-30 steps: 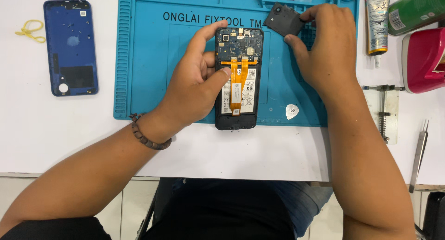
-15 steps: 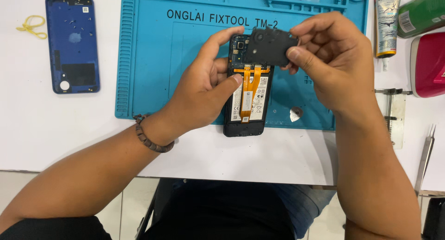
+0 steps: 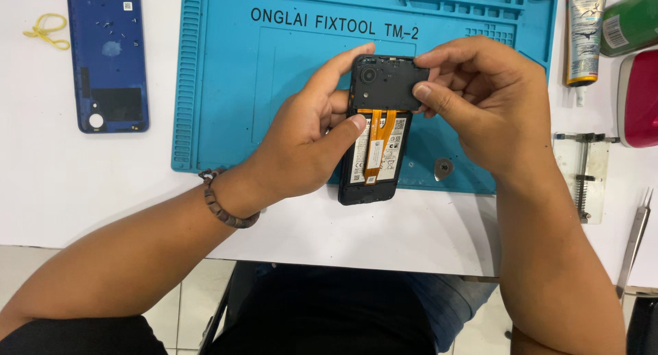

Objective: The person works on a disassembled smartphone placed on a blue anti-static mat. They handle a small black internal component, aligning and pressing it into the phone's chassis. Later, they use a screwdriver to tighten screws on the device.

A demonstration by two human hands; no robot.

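An opened black phone [image 3: 373,164] lies on a blue repair mat [image 3: 274,88], its battery and orange flex cable showing. My left hand [image 3: 308,139] grips the phone's left side, index finger at the top corner and thumb on the battery. My right hand [image 3: 480,105] pinches a black plastic cover plate [image 3: 385,83] by its right edge and holds it over the phone's upper part, where it hides the board.
A blue phone back cover [image 3: 108,57] and a yellow rubber band [image 3: 44,33] lie left of the mat. A small round metal pick [image 3: 443,167] rests on the mat. On the right are a glue tube [image 3: 584,29], a green bottle [image 3: 630,22], a pink object [image 3: 639,98], a metal clamp [image 3: 582,173] and tweezers [image 3: 636,235].
My right hand brought the black cover plate from the mat's upper right down and left onto the top of the phone. The left hand kept its grip on the phone.
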